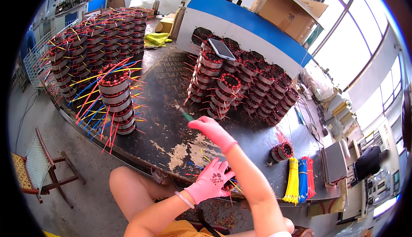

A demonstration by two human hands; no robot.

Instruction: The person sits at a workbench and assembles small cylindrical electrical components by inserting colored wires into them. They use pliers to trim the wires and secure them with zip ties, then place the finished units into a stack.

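My left hand (211, 180), in a pink glove, is closed around a dark motor stator (232, 184) close to my lap. The hand hides most of this stator; red, blue and yellow wires stick out around it. My right hand (213, 133), also pink-gloved, is raised over the table, beyond the left. It is shut on a slim tool with a green handle (187, 116), pointing away to the left. The tip is blurred, so its exact kind cannot be told. A single stator (282, 151) lies right of my right forearm.
Stacked stators with coloured leads (116, 104) stand left, with more stacks (94, 44) behind. Further stacks (227, 87) carry a phone (222, 49). Yellow (292, 181), blue (302, 179) and red (310, 177) wire bundles lie at the right edge. A chair (40, 164) stands left.
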